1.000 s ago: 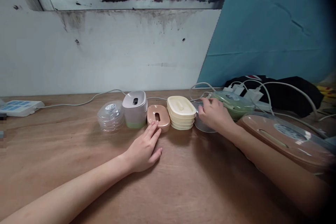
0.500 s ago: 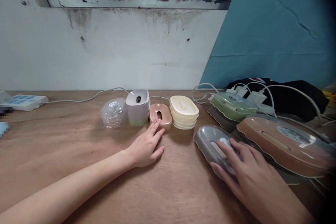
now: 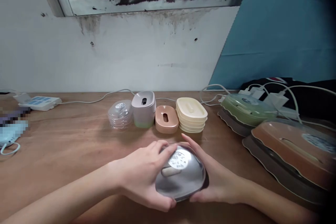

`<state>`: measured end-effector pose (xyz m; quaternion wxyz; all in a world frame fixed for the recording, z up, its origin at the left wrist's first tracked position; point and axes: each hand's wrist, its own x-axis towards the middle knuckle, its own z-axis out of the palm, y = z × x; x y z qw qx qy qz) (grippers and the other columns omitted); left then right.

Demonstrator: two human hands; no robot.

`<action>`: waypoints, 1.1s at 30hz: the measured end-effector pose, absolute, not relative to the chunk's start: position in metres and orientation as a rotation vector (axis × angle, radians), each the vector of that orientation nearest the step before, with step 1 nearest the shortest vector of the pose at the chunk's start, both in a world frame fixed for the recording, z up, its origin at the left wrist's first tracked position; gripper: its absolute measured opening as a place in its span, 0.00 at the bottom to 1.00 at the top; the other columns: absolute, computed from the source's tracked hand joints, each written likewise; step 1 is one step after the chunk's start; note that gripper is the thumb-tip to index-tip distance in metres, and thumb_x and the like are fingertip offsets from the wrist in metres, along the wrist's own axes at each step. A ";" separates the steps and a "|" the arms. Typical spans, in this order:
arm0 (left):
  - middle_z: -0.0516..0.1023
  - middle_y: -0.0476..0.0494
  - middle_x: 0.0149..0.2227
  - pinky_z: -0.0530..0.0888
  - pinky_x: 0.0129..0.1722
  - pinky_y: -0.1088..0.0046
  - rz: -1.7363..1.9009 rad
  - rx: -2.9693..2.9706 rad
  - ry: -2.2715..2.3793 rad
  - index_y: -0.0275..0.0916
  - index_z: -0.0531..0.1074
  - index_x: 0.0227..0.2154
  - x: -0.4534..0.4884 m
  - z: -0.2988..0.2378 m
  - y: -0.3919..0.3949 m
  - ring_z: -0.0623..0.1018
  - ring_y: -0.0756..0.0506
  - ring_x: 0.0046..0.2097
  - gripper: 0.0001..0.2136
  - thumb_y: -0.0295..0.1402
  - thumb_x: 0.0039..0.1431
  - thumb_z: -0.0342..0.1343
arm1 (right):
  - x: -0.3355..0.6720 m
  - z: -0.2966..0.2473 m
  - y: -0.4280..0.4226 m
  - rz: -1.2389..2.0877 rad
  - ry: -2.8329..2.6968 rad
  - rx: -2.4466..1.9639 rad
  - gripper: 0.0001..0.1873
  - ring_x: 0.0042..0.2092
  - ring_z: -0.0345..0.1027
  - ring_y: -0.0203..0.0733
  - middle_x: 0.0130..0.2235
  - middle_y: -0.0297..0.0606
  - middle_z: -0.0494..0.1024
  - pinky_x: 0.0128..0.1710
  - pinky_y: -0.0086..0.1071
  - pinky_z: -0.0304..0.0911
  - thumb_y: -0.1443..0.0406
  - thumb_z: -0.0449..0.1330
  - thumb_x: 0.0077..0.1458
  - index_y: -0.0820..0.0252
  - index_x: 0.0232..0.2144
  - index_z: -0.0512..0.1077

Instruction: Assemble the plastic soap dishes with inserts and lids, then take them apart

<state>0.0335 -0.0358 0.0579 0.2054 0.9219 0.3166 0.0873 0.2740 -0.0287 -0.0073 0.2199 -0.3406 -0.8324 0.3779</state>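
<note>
My left hand (image 3: 143, 173) and my right hand (image 3: 214, 176) are wrapped around the two sides of a grey box (image 3: 183, 182) with a clear plastic cover and a round printed sticker. It is tilted, raised near the table's front, and its underside is hidden. Just beyond stand a small orange slotted box (image 3: 168, 126), a stack of cream lids (image 3: 193, 110), a tall stack of lilac-grey slotted boxes (image 3: 143, 112) with green at its base, and a stack of clear plastic covers (image 3: 120, 115).
At the right, a green covered box (image 3: 249, 112) and an orange covered box (image 3: 288, 147) rest on dark wavy-edged pieces. Behind them are white chargers (image 3: 275, 100) with cables and black cloth. A white power strip (image 3: 40, 103) and a light-blue item (image 3: 12, 133) lie at the left.
The grey covered box has moved left from the right side to the middle in my right hand. My left hand has left the small orange box and now grips the grey one too.
</note>
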 end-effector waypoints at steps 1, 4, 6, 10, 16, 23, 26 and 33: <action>0.58 0.33 0.59 0.69 0.52 0.62 0.270 2.522 0.933 0.39 0.46 0.62 0.026 0.066 -0.036 0.66 0.35 0.55 0.43 0.41 0.44 0.61 | 0.272 -0.008 -0.026 1.077 -2.278 -0.912 0.65 0.62 0.47 0.53 0.62 0.54 0.49 0.59 0.49 0.48 0.56 0.67 0.39 0.56 0.62 0.23; 0.61 0.41 0.58 0.69 0.51 0.62 0.504 2.402 1.244 0.45 0.49 0.60 -0.004 0.095 -0.026 0.68 0.38 0.54 0.35 0.44 0.50 0.56 | 0.267 -0.007 -0.023 1.061 -2.281 -0.904 0.65 0.63 0.47 0.52 0.62 0.54 0.49 0.59 0.49 0.45 0.56 0.66 0.41 0.56 0.62 0.20; 0.61 0.41 0.58 0.70 0.49 0.58 0.742 2.234 1.752 0.47 0.49 0.60 -0.027 0.111 -0.008 0.69 0.36 0.53 0.36 0.51 0.50 0.53 | 0.267 -0.004 -0.025 1.014 -2.334 -0.940 0.61 0.63 0.45 0.53 0.63 0.53 0.47 0.59 0.50 0.45 0.56 0.66 0.43 0.56 0.63 0.25; 0.61 0.31 0.57 0.67 0.49 0.54 0.575 1.971 2.380 0.37 0.56 0.57 -0.060 0.111 0.040 0.67 0.30 0.54 0.40 0.58 0.45 0.51 | 0.267 0.002 -0.026 0.967 -2.405 -0.959 0.54 0.64 0.42 0.53 0.63 0.52 0.44 0.60 0.49 0.45 0.56 0.64 0.45 0.56 0.63 0.35; 0.65 0.26 0.54 0.68 0.48 0.59 0.384 1.933 2.289 0.30 0.61 0.53 -0.065 0.082 0.070 0.69 0.32 0.53 0.40 0.60 0.45 0.49 | 0.264 0.009 -0.026 0.965 -2.489 -0.913 0.46 0.62 0.47 0.51 0.61 0.51 0.46 0.58 0.46 0.50 0.59 0.63 0.45 0.56 0.61 0.44; 0.57 0.28 0.59 0.64 0.52 0.58 0.195 2.103 2.152 0.38 0.52 0.59 -0.063 0.079 0.062 0.63 0.31 0.58 0.46 0.63 0.41 0.49 | 0.260 0.015 -0.032 0.847 -2.555 -0.941 0.27 0.57 0.55 0.52 0.61 0.48 0.47 0.53 0.43 0.58 0.60 0.63 0.45 0.56 0.49 0.66; 0.57 0.29 0.59 0.63 0.53 0.55 0.156 2.128 2.112 0.39 0.49 0.61 -0.063 0.079 0.060 0.61 0.30 0.59 0.46 0.62 0.43 0.48 | 0.260 0.015 -0.033 0.806 -2.549 -0.918 0.27 0.57 0.55 0.52 0.60 0.47 0.48 0.53 0.43 0.57 0.62 0.63 0.44 0.55 0.49 0.67; 0.44 0.31 0.63 0.57 0.55 0.46 0.537 2.337 2.143 0.39 0.50 0.60 -0.031 0.098 0.026 0.42 0.30 0.64 0.41 0.57 0.47 0.52 | 0.262 0.009 -0.032 0.658 -2.426 -0.984 0.20 0.58 0.51 0.56 0.55 0.50 0.53 0.54 0.46 0.57 0.59 0.61 0.48 0.59 0.44 0.68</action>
